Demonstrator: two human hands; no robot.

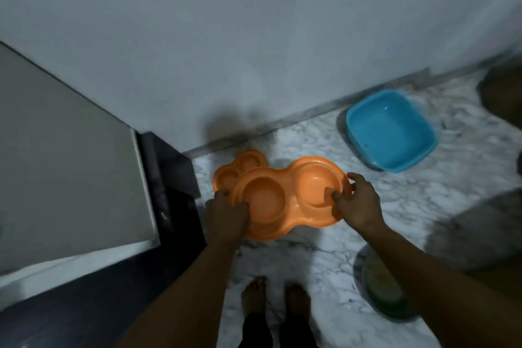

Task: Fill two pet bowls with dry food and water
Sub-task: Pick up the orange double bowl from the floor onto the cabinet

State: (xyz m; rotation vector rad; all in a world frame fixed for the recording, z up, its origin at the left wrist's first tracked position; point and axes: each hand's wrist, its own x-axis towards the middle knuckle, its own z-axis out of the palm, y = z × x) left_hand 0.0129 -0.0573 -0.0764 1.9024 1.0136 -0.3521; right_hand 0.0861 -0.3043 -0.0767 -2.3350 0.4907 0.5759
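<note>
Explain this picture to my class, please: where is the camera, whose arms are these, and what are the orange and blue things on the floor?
There is one picture, taken by a wide-angle camera worn on a person's head, looking down, so you see that person's own arms and bare feet.

Both bare hands grip an orange plastic double pet bowl with two round wells: the left hand holds its left end, the right hand its right rim, thumb inside the well. Both wells look empty. A second orange double bowl lies partly under it, by the wall.

The marble-patterned floor also carries a blue rectangular plastic tub near the wall; whether it holds water is unclear. A greenish round container, blurred, sits lower right. A grey cabinet side stands on the left.
</note>
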